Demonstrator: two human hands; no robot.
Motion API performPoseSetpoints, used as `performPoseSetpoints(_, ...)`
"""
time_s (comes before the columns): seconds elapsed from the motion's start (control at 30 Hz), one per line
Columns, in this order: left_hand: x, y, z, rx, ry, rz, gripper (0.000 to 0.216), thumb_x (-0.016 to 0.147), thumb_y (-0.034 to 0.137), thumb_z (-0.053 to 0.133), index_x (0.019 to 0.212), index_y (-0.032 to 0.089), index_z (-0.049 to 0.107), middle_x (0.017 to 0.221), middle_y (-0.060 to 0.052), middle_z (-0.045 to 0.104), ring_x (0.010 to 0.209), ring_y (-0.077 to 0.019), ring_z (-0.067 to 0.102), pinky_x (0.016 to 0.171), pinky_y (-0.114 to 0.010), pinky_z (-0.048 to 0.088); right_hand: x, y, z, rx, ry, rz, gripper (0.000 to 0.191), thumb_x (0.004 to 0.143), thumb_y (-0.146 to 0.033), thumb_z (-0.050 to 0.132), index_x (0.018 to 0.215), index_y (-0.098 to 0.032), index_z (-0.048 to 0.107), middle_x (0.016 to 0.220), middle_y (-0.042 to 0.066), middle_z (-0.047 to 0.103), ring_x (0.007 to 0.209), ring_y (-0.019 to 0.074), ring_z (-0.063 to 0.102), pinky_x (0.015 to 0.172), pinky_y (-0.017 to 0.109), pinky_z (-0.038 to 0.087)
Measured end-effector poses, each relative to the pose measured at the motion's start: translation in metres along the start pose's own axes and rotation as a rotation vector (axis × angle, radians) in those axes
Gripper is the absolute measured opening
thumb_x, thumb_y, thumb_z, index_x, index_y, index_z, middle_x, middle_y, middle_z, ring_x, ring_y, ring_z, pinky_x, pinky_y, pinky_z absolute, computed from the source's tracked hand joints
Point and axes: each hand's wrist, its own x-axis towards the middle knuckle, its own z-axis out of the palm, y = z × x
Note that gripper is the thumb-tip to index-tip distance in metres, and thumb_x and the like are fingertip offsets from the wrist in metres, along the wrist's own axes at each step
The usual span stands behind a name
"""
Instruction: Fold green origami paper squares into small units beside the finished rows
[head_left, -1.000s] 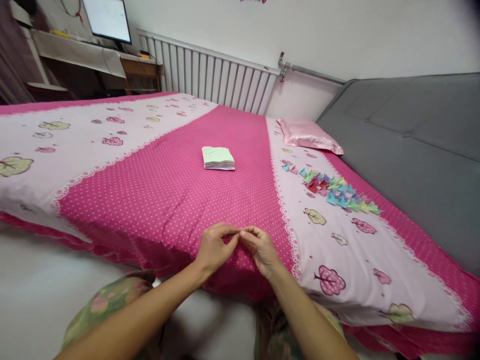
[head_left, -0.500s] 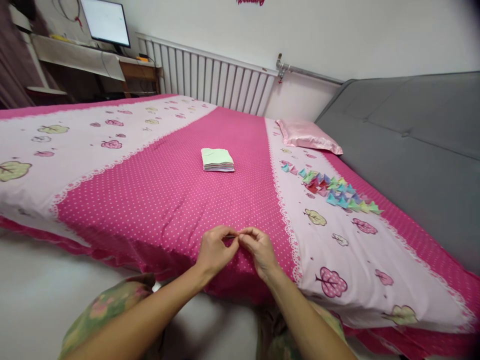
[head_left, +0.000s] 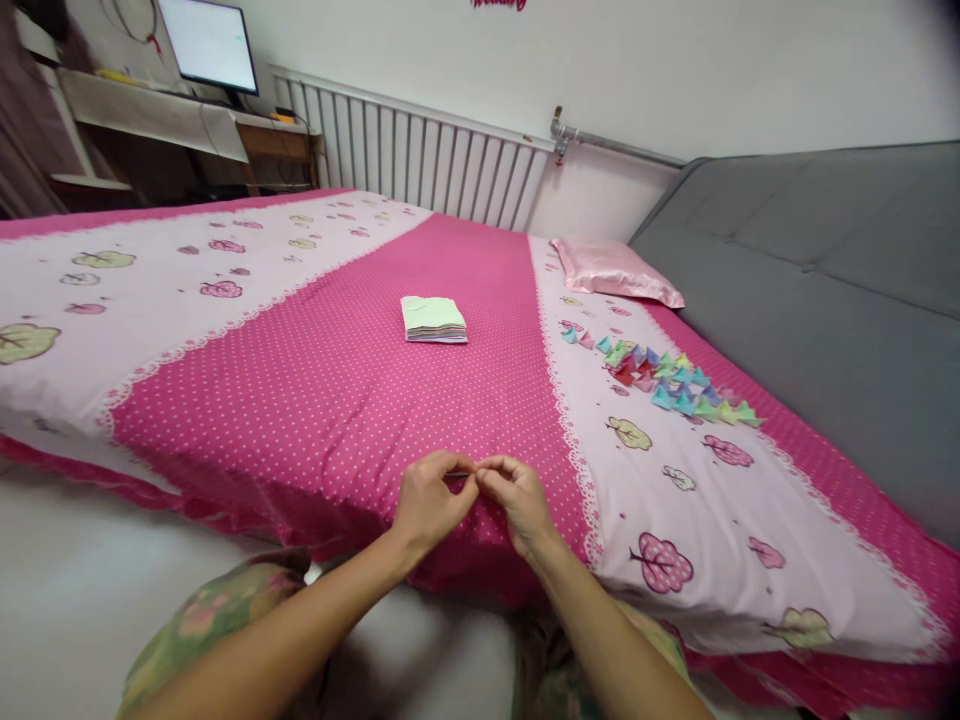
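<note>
My left hand [head_left: 433,500] and my right hand [head_left: 519,498] meet at the fingertips, just above the near edge of the bed. Both are closed in a pinch, thumb against fingers. A thin sliver shows by the left fingers, but the thing pinched is mostly hidden and too small to name. Farther up the bed lies a stack of square coloured paper sheets [head_left: 433,320], pale green on top. To the right, many small folded paper shapes [head_left: 666,382] in several colours sit grouped on the light stripe of the bedspread.
The pink dotted bedspread [head_left: 315,390] covers the bed. A pink pillow [head_left: 615,272] rests near the grey padded headboard [head_left: 817,290]. Behind stand a white radiator [head_left: 420,150] and a desk [head_left: 277,145] with a monitor [head_left: 210,45].
The view has shifted very slightly. Both hands keep the same pinch in the same place, and the papers have not moved.
</note>
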Motion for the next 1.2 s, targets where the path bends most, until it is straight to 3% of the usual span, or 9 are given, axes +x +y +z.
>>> performPoseSetpoints(0.47, -0.0001, -0.0008, 0.0007, -0.042, -0.015, -0.024, 0.012, 0.067, 0.014, 0.054, 0.073, 0.016, 0.064, 0.072, -0.004, 0.066, 0.067, -0.015, 0.061, 0.067, -0.027, 0.049, -0.0008, -0.002, 0.0006, -0.045, 0.01, -0.019, 0.006, 0.058, -0.018, 0.063, 0.063, -0.015, 0.062, 0.058, -0.003, 0.06, 0.054, 0.0086, 0.052, 0.056, 0.02, 0.04)
performPoseSetpoints(0.93, -0.0009, -0.0066, 0.0053, -0.186, -0.071, -0.134, 0.012, 0.068, 0.017, 0.054, 0.074, 0.016, 0.065, 0.073, -0.005, 0.067, 0.069, -0.0166, 0.063, 0.068, -0.028, 0.051, 0.0021, 0.0044, -0.0065, -0.266, 0.048, -0.11, 0.012, 0.062, -0.024, 0.061, 0.067, -0.014, 0.065, 0.062, 0.001, 0.063, 0.058, 0.0133, 0.056, 0.058, 0.024, 0.045)
performPoseSetpoints(1.2, 0.0003, -0.0027, 0.0039, -0.196, -0.066, -0.115, 0.012, 0.069, 0.016, 0.054, 0.074, 0.015, 0.065, 0.074, -0.005, 0.066, 0.069, -0.0158, 0.062, 0.067, -0.028, 0.05, 0.0036, 0.0068, -0.0066, -0.315, 0.066, -0.156, 0.01, 0.062, -0.024, 0.058, 0.065, -0.015, 0.063, 0.061, 0.0, 0.062, 0.057, 0.0133, 0.056, 0.057, 0.024, 0.045)
